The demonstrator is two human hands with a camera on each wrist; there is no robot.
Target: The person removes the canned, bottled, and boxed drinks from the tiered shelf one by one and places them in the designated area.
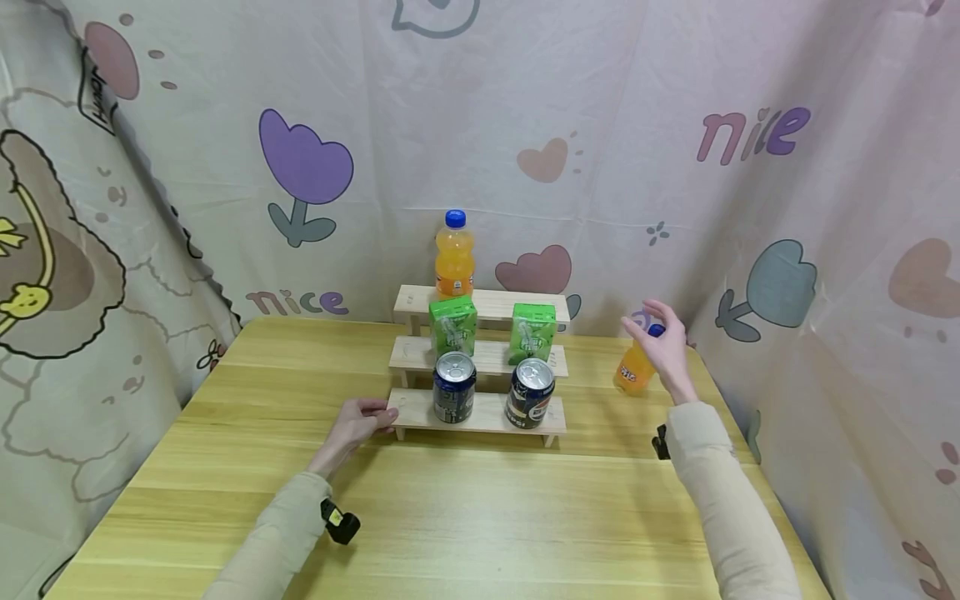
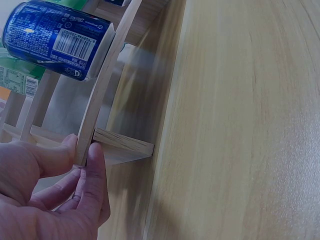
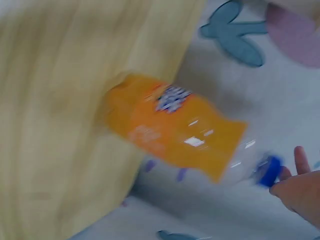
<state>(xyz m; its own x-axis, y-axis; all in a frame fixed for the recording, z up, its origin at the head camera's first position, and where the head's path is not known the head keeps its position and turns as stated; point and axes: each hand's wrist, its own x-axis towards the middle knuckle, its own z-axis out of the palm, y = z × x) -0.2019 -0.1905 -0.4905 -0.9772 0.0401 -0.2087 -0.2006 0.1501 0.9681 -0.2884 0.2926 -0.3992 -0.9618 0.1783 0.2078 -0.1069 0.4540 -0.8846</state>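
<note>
A three-tier wooden display rack [image 1: 480,417] stands on the table. At its lowest step, my left hand [image 1: 358,423] pinches the left end of the board between thumb and fingers, as the left wrist view also shows. To the right, an orange soda bottle [image 1: 634,371] with a blue cap stands on the table. My right hand [image 1: 663,346] is at the cap [image 3: 270,171], thumb and fingers spread apart, partly covering the bottle's top in the head view. The right wrist view is blurred.
Two dark blue soda cans [image 1: 453,390] stand on the lowest step. Two green drink cartons [image 1: 532,333] are on the middle step. Another orange soda bottle [image 1: 454,258] is at the left of the top step. A printed curtain [image 1: 637,167] hangs behind the wooden table [image 1: 480,517].
</note>
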